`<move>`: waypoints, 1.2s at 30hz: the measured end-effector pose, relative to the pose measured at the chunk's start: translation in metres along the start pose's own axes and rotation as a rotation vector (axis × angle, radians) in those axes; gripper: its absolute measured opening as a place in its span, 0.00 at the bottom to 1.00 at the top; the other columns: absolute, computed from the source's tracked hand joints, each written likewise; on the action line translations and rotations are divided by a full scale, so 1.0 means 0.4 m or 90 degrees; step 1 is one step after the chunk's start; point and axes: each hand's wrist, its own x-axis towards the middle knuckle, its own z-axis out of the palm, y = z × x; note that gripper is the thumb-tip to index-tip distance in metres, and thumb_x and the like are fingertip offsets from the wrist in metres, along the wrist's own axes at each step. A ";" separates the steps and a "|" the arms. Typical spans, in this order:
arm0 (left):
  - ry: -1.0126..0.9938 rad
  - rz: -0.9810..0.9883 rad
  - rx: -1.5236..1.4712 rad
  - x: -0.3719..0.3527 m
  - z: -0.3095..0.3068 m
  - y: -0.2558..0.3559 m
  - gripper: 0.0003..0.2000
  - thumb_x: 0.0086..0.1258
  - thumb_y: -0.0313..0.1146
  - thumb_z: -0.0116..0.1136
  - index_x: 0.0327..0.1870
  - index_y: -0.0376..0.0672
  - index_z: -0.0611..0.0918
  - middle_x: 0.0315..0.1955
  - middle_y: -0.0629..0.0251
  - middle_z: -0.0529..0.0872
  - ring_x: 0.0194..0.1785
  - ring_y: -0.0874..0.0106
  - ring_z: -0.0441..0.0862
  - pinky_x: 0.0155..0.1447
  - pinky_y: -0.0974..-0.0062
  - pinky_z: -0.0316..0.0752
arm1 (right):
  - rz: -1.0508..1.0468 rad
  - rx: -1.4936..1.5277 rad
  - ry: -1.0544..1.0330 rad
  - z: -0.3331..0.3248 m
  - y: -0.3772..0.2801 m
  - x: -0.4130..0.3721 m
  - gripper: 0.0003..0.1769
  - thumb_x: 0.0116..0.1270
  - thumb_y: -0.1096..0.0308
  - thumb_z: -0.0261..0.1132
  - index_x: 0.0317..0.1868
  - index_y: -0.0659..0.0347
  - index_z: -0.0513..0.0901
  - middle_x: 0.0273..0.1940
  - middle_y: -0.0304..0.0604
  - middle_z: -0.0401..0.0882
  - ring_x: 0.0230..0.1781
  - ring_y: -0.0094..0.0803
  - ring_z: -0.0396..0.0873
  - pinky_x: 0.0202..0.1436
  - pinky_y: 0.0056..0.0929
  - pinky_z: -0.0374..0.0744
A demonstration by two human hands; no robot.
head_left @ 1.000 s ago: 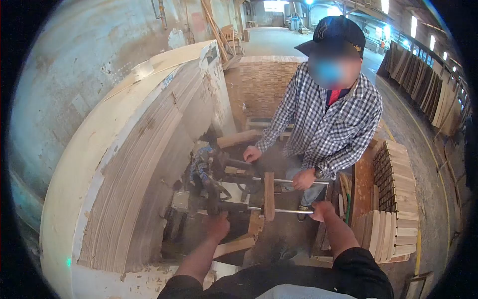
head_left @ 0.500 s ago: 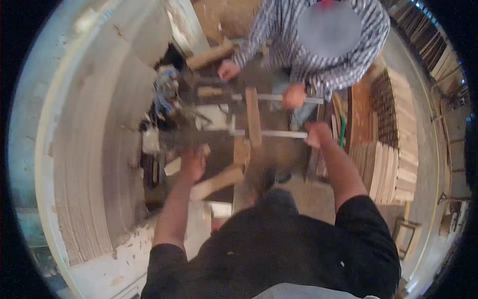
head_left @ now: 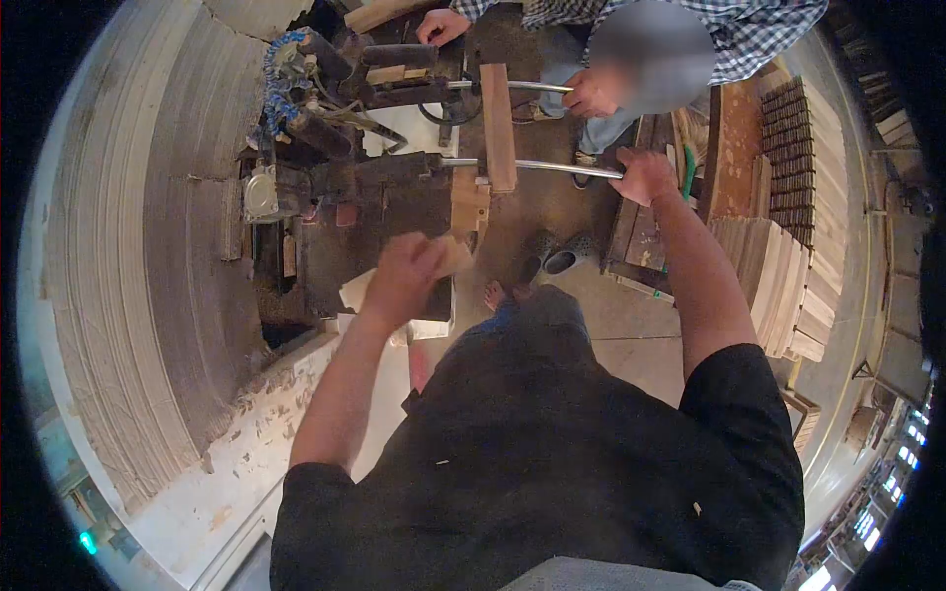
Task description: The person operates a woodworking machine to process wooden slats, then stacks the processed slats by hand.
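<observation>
My left hand is closed over a pale wooden block, slightly blurred by motion, below the dark clamp machine. My right hand grips the outer end of the nearer metal rod, which sticks out of that machine. Across this rod and the farther metal rod lies a brown wooden board. A co-worker's hand is at the end of the farther rod. Their other hand rests near the machine's far side.
Tall stacks of boards stand on the left. At the right are stacked wooden strips and a dark cart holding wood pieces. A wooden bracket sits beneath the nearer rod. My feet and a pair of dark clogs are on the floor.
My left hand has moved up and right onto the pale wooden block. My right hand stays on the rod's end. The view has shifted, and the co-worker's head is lower, nearer the farther rod.
</observation>
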 end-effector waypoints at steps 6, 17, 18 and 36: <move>0.007 -0.041 -0.022 -0.018 0.051 -0.005 0.31 0.61 0.35 0.69 0.67 0.47 0.73 0.60 0.51 0.78 0.61 0.48 0.75 0.64 0.53 0.72 | -0.001 0.026 0.005 -0.011 -0.004 -0.006 0.25 0.56 0.49 0.68 0.48 0.57 0.83 0.43 0.54 0.87 0.48 0.53 0.85 0.54 0.49 0.82; 0.195 -0.150 -0.197 0.381 -0.083 0.129 0.28 0.67 0.49 0.63 0.61 0.38 0.79 0.53 0.46 0.83 0.61 0.48 0.78 0.65 0.54 0.73 | 0.021 0.031 -0.033 -0.001 0.002 0.000 0.28 0.56 0.48 0.67 0.51 0.58 0.83 0.49 0.56 0.85 0.53 0.51 0.83 0.57 0.48 0.81; 0.129 -0.191 -0.131 0.463 -0.061 0.109 0.28 0.68 0.49 0.62 0.63 0.38 0.77 0.50 0.47 0.85 0.57 0.47 0.81 0.62 0.53 0.76 | 0.003 0.014 -0.006 0.012 0.005 0.002 0.29 0.57 0.47 0.67 0.54 0.58 0.83 0.50 0.54 0.85 0.53 0.51 0.83 0.58 0.47 0.81; 0.707 -0.455 -0.912 0.110 -0.116 0.115 0.19 0.67 0.30 0.63 0.57 0.39 0.75 0.42 0.58 0.83 0.47 0.65 0.82 0.53 0.65 0.78 | -0.062 0.035 0.103 0.008 0.000 -0.007 0.24 0.52 0.50 0.72 0.43 0.58 0.82 0.40 0.54 0.87 0.43 0.56 0.85 0.49 0.51 0.82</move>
